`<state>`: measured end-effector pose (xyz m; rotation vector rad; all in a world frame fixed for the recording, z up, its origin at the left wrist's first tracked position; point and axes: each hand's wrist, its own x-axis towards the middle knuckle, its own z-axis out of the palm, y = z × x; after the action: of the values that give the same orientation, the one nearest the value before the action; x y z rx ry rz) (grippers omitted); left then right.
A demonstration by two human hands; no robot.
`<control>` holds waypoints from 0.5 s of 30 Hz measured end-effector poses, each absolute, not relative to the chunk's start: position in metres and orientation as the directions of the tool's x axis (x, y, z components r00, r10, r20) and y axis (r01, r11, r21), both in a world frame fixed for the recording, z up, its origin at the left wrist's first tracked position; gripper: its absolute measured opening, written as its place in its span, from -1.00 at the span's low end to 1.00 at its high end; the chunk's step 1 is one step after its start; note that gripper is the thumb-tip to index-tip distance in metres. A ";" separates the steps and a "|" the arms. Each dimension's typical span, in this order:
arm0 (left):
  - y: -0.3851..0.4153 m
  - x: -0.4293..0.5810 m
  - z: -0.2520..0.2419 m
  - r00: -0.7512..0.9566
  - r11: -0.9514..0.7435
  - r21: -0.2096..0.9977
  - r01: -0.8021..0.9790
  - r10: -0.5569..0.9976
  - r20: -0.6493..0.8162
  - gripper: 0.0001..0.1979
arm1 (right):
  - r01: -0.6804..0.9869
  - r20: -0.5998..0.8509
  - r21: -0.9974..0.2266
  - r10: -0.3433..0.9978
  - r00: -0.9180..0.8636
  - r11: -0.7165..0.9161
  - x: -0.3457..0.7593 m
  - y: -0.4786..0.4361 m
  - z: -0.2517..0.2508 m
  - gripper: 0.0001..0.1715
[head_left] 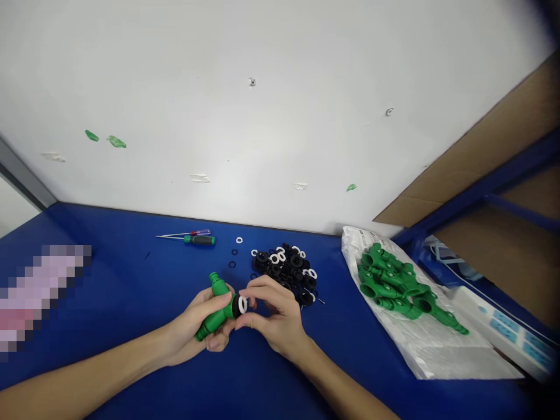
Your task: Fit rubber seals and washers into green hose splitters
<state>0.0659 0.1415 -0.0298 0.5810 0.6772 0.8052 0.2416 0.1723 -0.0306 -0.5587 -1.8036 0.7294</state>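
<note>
My left hand [199, 324] is wrapped round a green plastic hose fitting [216, 315], held just above the blue table [131, 280]. A side stub of the fitting points up and away from me. My right hand [273, 315] pinches a small white ring [242, 304] against the black end of the fitting. The fingers of both hands are closed and meet at that end. Just behind my right hand lies a pile of black and white rings [286, 268].
A screwdriver with a green handle [192, 238] lies further back on the table, with a few loose rings [234, 256] near it. At right, several green fittings [396, 283] rest on a white plastic bag [437, 344]. A white wall stands behind; a blue shelf frame is at right.
</note>
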 end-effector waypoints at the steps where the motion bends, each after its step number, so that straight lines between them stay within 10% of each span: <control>1: 0.141 0.066 -0.029 0.515 0.569 0.682 -0.460 0.796 -0.317 -0.75 | 0.026 0.646 -0.722 0.687 -0.333 0.692 0.242 0.172 -0.031 -0.63; 15: 0.143 0.064 -0.030 0.557 0.637 0.593 -0.493 0.754 -0.347 -0.74 | -0.085 0.519 -0.850 0.800 -0.302 0.520 0.235 0.169 -0.037 -0.68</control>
<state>0.0639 0.1427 -0.0299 0.4629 0.6246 0.7674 0.2346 0.1687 -0.0372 -0.6168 -1.6485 0.9934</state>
